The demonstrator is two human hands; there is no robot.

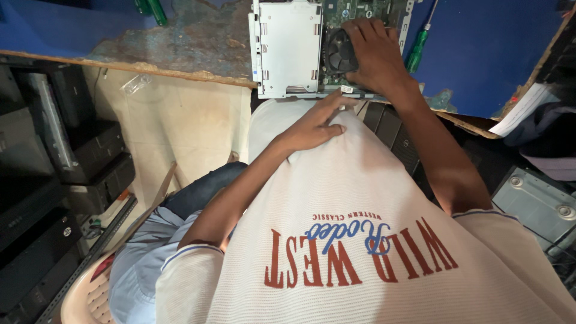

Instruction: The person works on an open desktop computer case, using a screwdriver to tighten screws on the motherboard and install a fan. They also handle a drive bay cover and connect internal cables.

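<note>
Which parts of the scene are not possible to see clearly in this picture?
- Head view: the computer case is cut off by the top edge.
- The right hand covers part of the black fan; what its fingertips grip cannot be told.
- The green screwdriver has its tip beyond the top edge.
- The left hand rests on the shirt; its palm is hidden.

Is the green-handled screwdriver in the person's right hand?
No. The right hand rests on the black cooling fan inside the open computer case, while the green-handled screwdriver lies beside it on the blue table.
</note>
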